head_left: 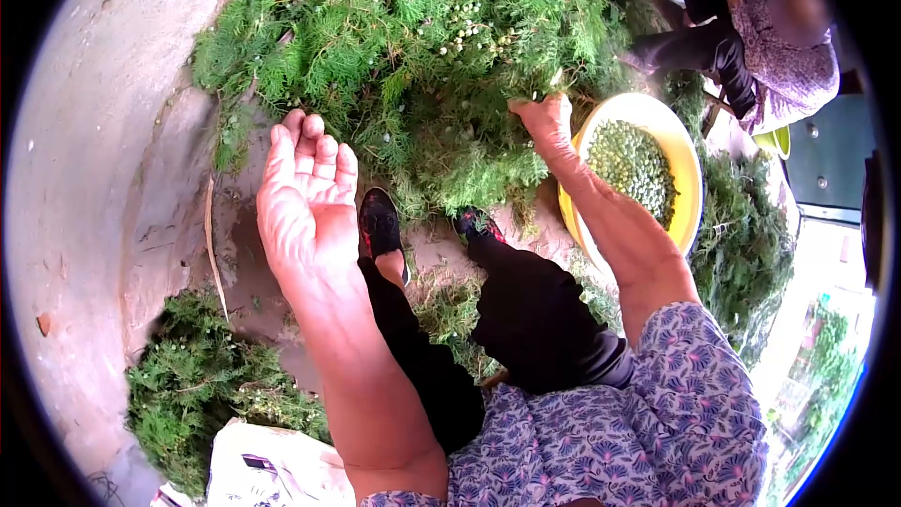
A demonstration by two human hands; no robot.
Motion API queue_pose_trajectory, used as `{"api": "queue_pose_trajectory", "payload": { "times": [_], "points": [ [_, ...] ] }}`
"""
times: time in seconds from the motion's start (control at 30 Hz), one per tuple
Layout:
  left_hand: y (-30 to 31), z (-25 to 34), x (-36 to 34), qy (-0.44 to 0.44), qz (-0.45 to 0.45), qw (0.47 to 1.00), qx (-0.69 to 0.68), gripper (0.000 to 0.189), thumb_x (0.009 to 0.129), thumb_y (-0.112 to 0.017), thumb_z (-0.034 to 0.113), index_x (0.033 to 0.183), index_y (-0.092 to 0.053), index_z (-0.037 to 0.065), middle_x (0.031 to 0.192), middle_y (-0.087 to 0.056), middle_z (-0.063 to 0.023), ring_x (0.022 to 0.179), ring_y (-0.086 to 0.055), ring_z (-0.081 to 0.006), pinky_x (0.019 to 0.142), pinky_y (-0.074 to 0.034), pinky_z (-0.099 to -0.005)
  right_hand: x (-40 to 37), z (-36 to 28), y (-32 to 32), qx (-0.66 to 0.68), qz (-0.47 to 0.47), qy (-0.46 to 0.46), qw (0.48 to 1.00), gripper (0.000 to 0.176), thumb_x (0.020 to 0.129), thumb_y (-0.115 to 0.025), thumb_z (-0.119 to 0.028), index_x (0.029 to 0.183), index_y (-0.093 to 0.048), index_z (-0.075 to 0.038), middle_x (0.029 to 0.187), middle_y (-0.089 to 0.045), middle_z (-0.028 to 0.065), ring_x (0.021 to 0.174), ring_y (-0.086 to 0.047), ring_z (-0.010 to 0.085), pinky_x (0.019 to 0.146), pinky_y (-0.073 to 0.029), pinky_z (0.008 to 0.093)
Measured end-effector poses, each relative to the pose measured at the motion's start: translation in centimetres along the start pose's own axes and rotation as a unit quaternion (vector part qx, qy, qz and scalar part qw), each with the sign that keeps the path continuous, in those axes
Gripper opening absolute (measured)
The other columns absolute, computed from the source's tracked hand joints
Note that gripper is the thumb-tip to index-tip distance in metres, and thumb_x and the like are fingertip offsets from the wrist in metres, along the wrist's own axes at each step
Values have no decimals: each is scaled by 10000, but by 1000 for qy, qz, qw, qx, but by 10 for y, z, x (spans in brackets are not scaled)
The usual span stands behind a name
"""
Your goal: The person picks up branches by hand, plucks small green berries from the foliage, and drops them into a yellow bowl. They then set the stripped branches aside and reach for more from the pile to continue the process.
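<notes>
Left hand (305,192), left-centre of frame: fingers spread loose, slightly curled, holding nothing, hovering just below edge of conifer branch pile (422,38).
Right hand (544,122), upper centre: fingers (527,105) pushed into pile's lower edge, tips hidden in foliage; grip cannot tell.
Pile fills top centre, pale green cones scattered among sprigs.
Yellow basin (690,178), right of right forearm, holds picked green cones (633,164).
Smaller heap of sprigs (197,385) lower left on concrete floor (84,131).
Black shoe (380,225) just right of left hand.
Second person (779,47), upper right corner.
</notes>
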State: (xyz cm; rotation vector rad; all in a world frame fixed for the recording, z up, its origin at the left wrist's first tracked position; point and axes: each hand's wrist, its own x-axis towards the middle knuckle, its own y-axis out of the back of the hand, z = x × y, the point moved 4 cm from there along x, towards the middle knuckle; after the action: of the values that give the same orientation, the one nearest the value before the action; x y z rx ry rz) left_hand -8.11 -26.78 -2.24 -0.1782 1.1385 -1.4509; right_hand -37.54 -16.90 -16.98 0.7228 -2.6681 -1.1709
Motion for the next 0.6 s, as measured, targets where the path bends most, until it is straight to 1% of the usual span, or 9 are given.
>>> {"api": "queue_pose_trajectory", "payload": {
  "times": [0.03, 0.07, 0.17, 0.27, 0.33, 0.47, 0.5, 0.53, 0.6],
  "points": [
    [2, 1, -1, -2, 0, 1000, -2, 186, 856, -532, 200, 950, -555, 42, 839, -591, -22, 680, -531, -110, 698, -457, -299, -4, -21, 14, -30, 13, 4, 999, 325, 586, -762, -205, 656, -562, 41, 600, -573, 93, 543, -535, 162, 520, -455, 298],
    [2, 3, 0, -6, 0, 1000, -6, 183, 855, -534, 199, 947, -554, 42, 840, -591, -22, 682, -533, -110, 701, -458, -301, 0, -25, 17, 31, -46, -29, 998, 351, 585, -768, -228, 609, -532, 30, 576, -548, 76, 524, -492, 135, 488, -434, 299],
    [7, 7, 6, -13, -19, 1000, -17, 195, 843, -555, 213, 946, -556, 47, 849, -593, -23, 700, -536, -112, 701, -465, -294, -5, -57, 38, 28, -57, 60, 996, 378, 583, -776, -249, 591, -512, 21, 578, -530, 62, 532, -458, 111, 484, -419, 291],
    [6, 11, 4, -26, -16, 999, -20, 209, 833, -574, 233, 939, -558, 54, 853, -594, -22, 715, -537, -113, 696, -469, -284, -5, -69, 46, -48, -57, 68, 995, 385, 592, -784, -258, 606, -518, 20, 589, -528, 49, 538, -455, 102, 483, -411, 278],
    [8, 12, 6, -22, -21, 999, -28, 208, 832, -574, 233, 938, -556, 55, 852, -593, -20, 713, -536, -114, 691, -466, -283, -4, -70, 46, 20, -72, 52, 996, 391, 609, -785, -256, 619, -514, 26, 599, -528, 44, 546, -455, 101, 488, -408, 283],
    [8, 19, 5, -29, -10, 999, -34, 207, 831, -576, 231, 941, -553, 57, 850, -591, -17, 713, -533, -114, 693, -465, -286, 5, -79, 48, 27, -79, 65, 994, 422, 630, -775, -242, 748, -522, 74, 686, -566, 84, 622, -500, 125, 563, -435, 287],
    [8, 21, 4, -23, 8, 999, -47, 174, 850, -539, 210, 924, -552, 53, 829, -595, -13, 694, -544, -108, 713, -456, -305, 4, -87, 52, 51, -50, 86, 994, 474, 618, -772, -364, 616, -485, 12, 533, -482, 38, 471, -441, 133, 457, -420, 303],
    [8, 23, 5, -26, 6, 998, -49, 174, 850, -539, 210, 924, -552, 53, 829, -595, -13, 694, -544, -108, 713, -456, -305, 1, -103, 56, 52, -50, 90, 993, 474, 618, -772, -364, 616, -485, 12, 533, -482, 38, 471, -441, 133, 457, -420, 303],
    [11, 24, 6, -17, 5, 998, -63, 172, 855, -530, 210, 923, -552, 53, 821, -596, -10, 692, -543, -108, 708, -458, -307, -7, -119, 61, 137, -93, -8, 986, 469, 643, -764, -244, 866, -519, 88, 770, -599, 128, 666, -555, 166, 604, -455, 293]
  ]
}}
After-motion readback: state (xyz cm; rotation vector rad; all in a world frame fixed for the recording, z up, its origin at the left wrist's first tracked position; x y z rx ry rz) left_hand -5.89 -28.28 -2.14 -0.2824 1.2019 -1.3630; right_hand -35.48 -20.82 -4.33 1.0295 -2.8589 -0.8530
